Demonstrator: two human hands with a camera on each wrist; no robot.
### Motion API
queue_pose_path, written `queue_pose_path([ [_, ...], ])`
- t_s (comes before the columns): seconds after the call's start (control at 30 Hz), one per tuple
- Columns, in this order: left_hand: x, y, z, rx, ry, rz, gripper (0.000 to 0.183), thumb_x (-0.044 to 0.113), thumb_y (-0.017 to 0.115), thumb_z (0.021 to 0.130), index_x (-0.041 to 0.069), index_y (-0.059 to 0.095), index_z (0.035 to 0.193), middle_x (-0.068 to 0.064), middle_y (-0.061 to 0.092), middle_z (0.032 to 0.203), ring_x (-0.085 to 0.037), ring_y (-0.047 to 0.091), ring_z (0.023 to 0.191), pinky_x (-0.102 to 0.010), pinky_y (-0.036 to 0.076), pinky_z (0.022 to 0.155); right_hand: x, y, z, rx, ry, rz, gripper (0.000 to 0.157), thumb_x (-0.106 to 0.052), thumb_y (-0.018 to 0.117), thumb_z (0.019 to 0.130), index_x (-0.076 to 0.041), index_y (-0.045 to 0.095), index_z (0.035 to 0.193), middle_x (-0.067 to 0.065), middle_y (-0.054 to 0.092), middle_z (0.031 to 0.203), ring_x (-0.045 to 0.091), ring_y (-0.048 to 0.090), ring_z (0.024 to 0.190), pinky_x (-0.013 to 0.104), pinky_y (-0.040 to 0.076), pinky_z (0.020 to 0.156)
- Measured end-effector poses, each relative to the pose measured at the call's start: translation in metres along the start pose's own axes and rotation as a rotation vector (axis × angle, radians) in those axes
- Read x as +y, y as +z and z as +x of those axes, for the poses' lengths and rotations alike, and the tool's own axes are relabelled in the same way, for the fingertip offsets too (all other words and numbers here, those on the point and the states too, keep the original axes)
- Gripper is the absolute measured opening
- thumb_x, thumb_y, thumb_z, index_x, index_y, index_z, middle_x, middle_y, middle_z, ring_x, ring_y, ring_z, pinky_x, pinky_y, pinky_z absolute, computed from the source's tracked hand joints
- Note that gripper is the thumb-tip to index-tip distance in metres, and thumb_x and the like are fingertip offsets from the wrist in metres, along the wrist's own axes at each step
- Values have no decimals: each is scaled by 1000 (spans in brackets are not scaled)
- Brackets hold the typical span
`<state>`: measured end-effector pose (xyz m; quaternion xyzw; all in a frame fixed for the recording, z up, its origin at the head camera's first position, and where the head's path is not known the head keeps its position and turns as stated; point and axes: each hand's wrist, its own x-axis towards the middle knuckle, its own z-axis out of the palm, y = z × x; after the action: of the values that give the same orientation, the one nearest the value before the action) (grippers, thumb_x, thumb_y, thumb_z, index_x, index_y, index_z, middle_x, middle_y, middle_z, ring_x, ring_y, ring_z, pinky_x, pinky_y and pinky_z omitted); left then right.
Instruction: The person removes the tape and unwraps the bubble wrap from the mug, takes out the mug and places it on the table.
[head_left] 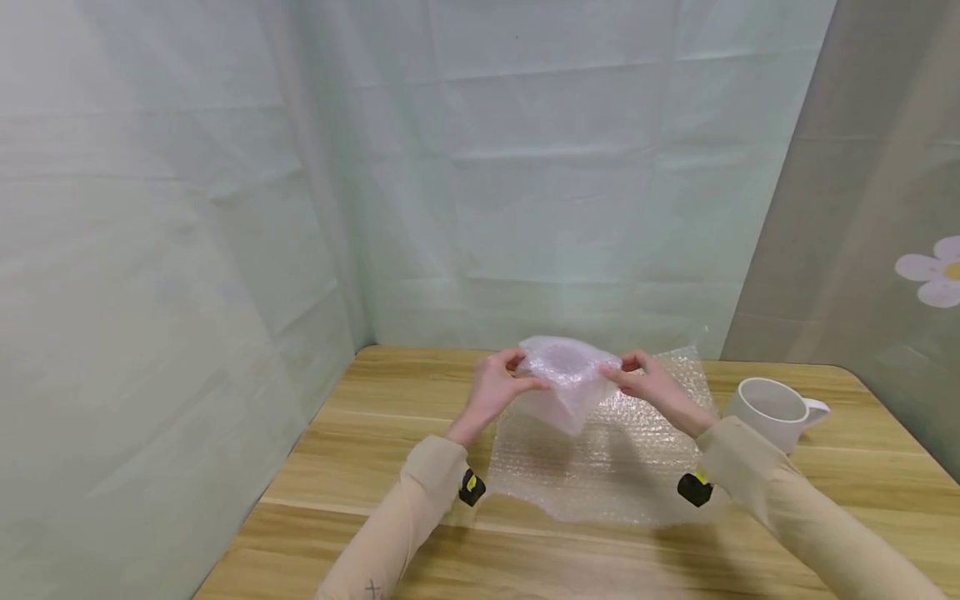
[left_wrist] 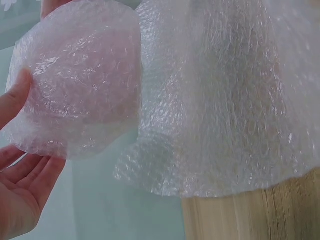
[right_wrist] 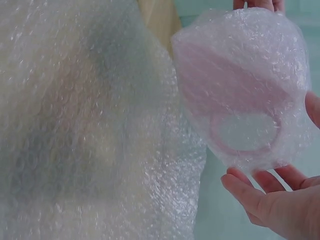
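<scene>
A pink mug wrapped in bubble wrap (head_left: 567,371) is held up above the table between both hands. Through the wrap, the right wrist view shows its pink body and looped handle (right_wrist: 215,132). My left hand (head_left: 497,385) grips the bundle's left side, thumb on the near face and fingers beneath. On the other side my right hand (head_left: 651,385) pinches the wrap between thumb and fingers. Below the bundle, a loose bubble wrap sheet (head_left: 592,479) lies spread on the table, its far right corner raised.
To the right of the sheet stands a white mug (head_left: 780,412), handle pointing right, close by my right forearm. The wooden table (head_left: 337,467) ends at pale curtains (head_left: 555,208) behind and to the left. A grey curtain with a flower print hangs at the right.
</scene>
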<state>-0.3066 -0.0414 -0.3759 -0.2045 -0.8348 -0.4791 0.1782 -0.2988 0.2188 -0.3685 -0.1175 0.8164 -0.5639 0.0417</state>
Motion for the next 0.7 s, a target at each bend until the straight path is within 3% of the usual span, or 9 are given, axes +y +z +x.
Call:
queue_pose_path([
  [0.33,7,8,2,-81,-1,-24,45,26,83,61,3,64,95,-2,64,84,-12,58,74,-22,48,61,4,-14,-10,-1,3,-35,61,-40,63,83,8,40,113,20,47,109,31,49,100,39,43,87],
  [0.7,11,17,2,-144,11,45,37,30,84,59,9,58,75,4,51,64,-9,45,58,-21,41,51,8,-24,-18,12,11,-85,49,-34,64,85,6,42,105,16,47,100,25,50,85,38,46,79],
])
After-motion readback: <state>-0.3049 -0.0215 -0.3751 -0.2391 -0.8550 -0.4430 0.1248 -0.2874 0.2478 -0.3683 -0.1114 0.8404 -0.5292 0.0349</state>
